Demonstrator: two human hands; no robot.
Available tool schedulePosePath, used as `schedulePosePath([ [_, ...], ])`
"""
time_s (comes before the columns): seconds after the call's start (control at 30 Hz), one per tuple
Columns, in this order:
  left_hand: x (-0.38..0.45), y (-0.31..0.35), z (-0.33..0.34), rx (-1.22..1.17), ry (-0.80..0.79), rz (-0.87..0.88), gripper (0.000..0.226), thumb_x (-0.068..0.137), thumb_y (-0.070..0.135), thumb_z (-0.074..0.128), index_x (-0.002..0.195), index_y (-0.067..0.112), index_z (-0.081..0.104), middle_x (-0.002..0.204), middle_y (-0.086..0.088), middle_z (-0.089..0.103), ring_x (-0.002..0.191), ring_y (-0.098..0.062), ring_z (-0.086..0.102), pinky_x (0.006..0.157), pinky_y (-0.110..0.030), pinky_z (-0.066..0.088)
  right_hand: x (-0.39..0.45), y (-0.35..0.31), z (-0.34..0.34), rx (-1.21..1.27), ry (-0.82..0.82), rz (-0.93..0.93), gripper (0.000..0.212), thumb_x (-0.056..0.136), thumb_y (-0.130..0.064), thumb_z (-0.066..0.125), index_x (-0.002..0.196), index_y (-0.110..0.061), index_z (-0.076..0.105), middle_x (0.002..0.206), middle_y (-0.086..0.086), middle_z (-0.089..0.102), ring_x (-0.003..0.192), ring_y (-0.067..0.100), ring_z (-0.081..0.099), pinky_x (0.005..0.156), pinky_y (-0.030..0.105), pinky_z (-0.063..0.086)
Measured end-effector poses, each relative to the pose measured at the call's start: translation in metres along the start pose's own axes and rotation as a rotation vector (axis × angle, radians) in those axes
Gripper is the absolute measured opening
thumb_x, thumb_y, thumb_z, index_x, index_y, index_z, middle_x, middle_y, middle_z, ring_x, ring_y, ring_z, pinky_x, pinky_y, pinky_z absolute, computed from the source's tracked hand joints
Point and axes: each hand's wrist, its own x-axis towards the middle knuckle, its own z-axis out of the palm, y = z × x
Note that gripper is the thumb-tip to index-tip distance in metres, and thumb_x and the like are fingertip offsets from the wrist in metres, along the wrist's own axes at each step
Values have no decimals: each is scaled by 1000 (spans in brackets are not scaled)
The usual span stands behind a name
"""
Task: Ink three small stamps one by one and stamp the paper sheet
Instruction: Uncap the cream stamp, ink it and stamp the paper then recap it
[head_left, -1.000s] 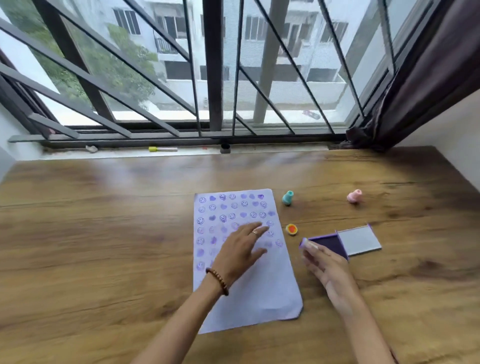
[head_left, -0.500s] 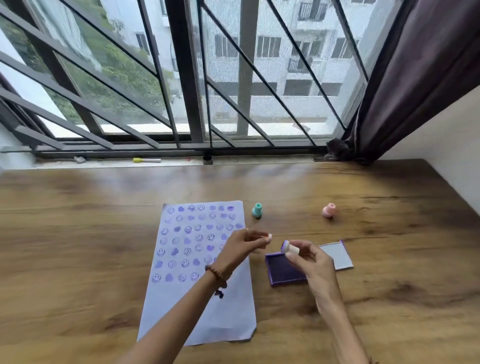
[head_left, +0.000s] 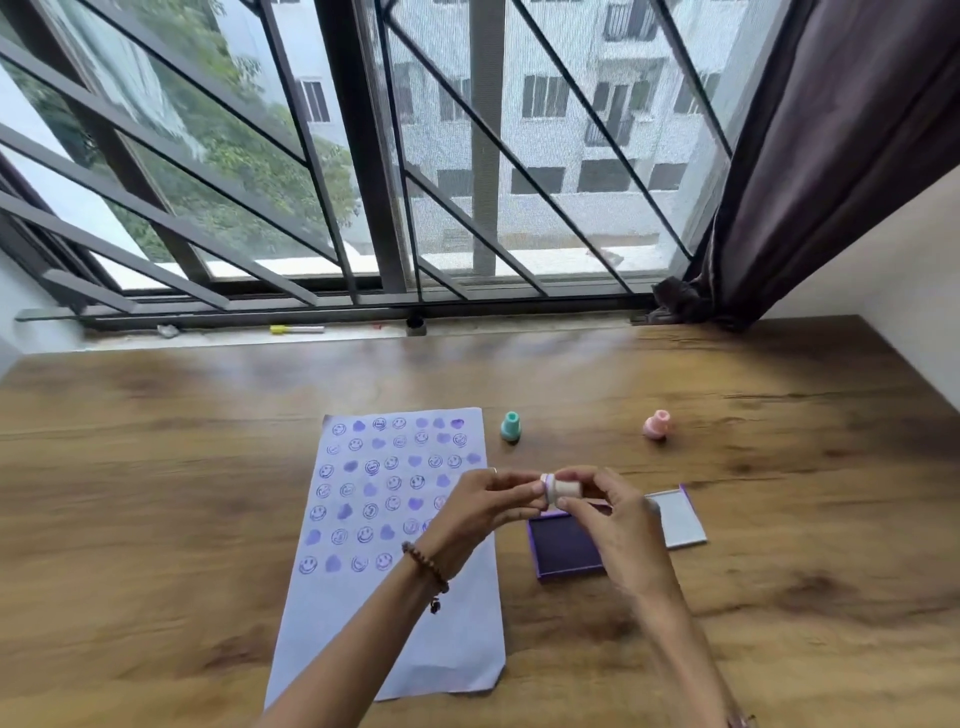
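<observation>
Fingertips of both my hands pinch one small pale stamp (head_left: 561, 490) held sideways in the air above the ink pad (head_left: 566, 551); my left hand (head_left: 478, 512) closes on its purple-rimmed end, my right hand (head_left: 613, 525) on its body. My fingers hide much of the stamp, so I cannot make out its face. My right hand also covers the pad's near right corner and the join to its open lid (head_left: 678, 517). My left wrist, with its bead bracelet (head_left: 426, 569), hides a few prints on the paper sheet (head_left: 395, 597), whose upper part is filled with purple smileys and hearts while the lower part is bare. Beyond, a teal stamp (head_left: 510, 427) stands just beside the sheet's top right corner, and a pink stamp (head_left: 656, 424) lies tilted well apart to the right. Bare table (head_left: 156, 519) spreads wide on both sides.
</observation>
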Motion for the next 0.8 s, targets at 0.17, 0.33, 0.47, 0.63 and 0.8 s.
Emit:
schedulePosePath([
  [0.17,9,1,7,-32,-2,3,11,82,8,62,89,11,70,73,0,74,71,-8,69,68,-13,55,14,5,-11,-26,-136,70,23,82,-7,64,89,-28,63,88,-14,66,85,-6,61,69,6,47],
  [0.33,22,-6,18,-148,53,113,22,80,6,64,102,4,63,89,-4,70,81,-11,67,76,-16,56,25,21,-6,478,-70,272,25,79,-9,66,100,-23,64,89,-5,74,87,9,69,67,18,55],
  [0.47,40,-6,25,1,74,189,19,80,4,66,95,9,56,84,-1,70,82,-9,66,76,-19,56,37,36,-5,468,-36,290,21,79,-2,65,97,-13,68,83,-3,75,83,8,68,70,17,55],
  [0.63,77,-6,36,378,220,238,10,80,17,67,87,20,60,92,-3,70,88,-9,65,81,-19,52,67,46,-10,94,120,260,19,74,-6,72,87,-21,69,87,3,72,83,16,65,78,26,47],
  [0.8,99,-3,55,484,238,172,22,84,15,59,105,13,60,106,-11,69,100,-19,63,90,-32,51,100,54,-8,-272,226,198,14,81,-15,67,91,-5,66,93,17,69,89,31,60,77,35,44],
])
